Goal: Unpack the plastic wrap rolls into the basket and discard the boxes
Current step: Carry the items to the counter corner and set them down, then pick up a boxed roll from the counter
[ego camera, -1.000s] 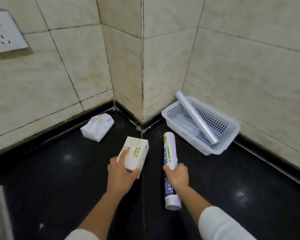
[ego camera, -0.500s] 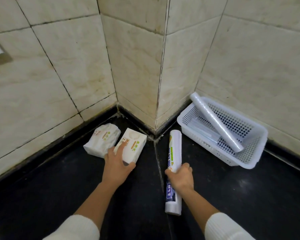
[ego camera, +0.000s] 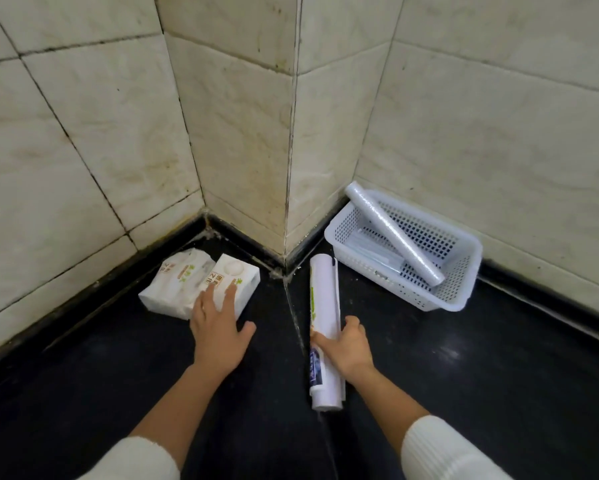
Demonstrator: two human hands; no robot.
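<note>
Two white printed boxes lie side by side on the black floor by the left wall: the left box (ego camera: 175,282) and the right box (ego camera: 234,280). My left hand (ego camera: 218,327) is open, fingers spread, with its fingertips resting on the right box. My right hand (ego camera: 346,344) grips a long white wrapped roll package (ego camera: 322,306) that lies on the floor, pointing toward the wall corner. A white mesh basket (ego camera: 460,292) stands against the right wall. A clear plastic wrap roll (ego camera: 393,233) leans across the basket, one end sticking over the rim, above further rolls lying in its bottom.
Tiled walls meet in a protruding corner (ego camera: 291,202) straight ahead, with a black skirting along the floor. Black glossy floor (ego camera: 481,375) stretches around both arms. White sleeves cover my forearms at the lower edge.
My left hand has set the right box down beside the left box and opened, fingers now only resting on it. The view has shifted left. My right hand still holds the roll package.
</note>
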